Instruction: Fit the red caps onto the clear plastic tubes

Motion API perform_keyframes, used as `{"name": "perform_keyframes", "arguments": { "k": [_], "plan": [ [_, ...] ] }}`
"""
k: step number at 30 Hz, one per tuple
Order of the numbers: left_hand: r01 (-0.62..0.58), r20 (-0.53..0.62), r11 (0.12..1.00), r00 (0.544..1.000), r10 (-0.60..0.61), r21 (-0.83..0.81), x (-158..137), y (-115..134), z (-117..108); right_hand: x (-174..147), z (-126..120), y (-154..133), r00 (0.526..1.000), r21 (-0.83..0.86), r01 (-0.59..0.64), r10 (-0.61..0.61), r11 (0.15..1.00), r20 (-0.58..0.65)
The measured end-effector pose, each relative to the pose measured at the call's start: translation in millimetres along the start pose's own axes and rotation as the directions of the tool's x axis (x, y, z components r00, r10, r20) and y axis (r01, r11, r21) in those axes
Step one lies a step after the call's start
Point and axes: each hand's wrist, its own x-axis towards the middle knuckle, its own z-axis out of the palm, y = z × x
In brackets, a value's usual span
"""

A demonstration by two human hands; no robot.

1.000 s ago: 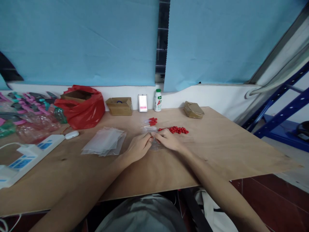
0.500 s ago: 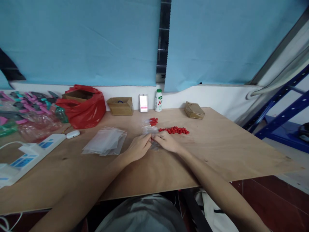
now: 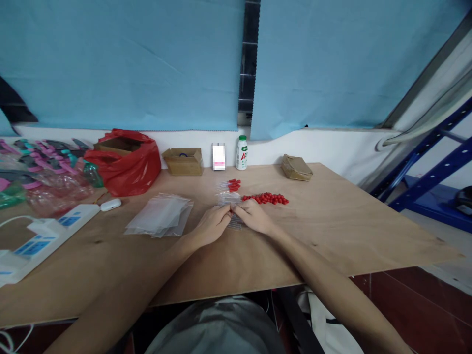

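Observation:
My left hand (image 3: 214, 225) and my right hand (image 3: 255, 216) meet above the table, both closed, thumbs and fingertips pinched together. A tiny hint of red shows where the fingertips touch; the fingers hide the rest of what is between them. Thin clear and silvery rods (image 3: 235, 224) lie side by side beneath and beyond my hands. Just past my right hand is a heap of small red caps (image 3: 271, 198). Farther back lie several thin rods with red ends (image 3: 233, 185), their tips pointing right.
Clear plastic bags (image 3: 160, 216) lie left of my hands. A white power strip (image 3: 47, 241), a red bag (image 3: 129, 167) and clear bottles (image 3: 55, 191) occupy the left side. Along the back stand an open carton (image 3: 183, 162), a white bottle (image 3: 242, 155) and a small cardboard box (image 3: 297, 168).
My hands stay together in nearly the same place, with only a slight shift of the fingers. The rods and the red heap look unchanged.

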Motion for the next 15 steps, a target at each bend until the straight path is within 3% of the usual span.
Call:
{"name": "perform_keyframes", "arguments": {
  "k": [15],
  "plan": [
    [-0.015, -0.020, 0.999, 1.000, 0.014, -0.048, 2.0, 9.5, -1.5, -0.1, -1.6, 1.7, 0.999, 0.003, 0.002, -0.002, 1.000, 0.041]
  ]
}}
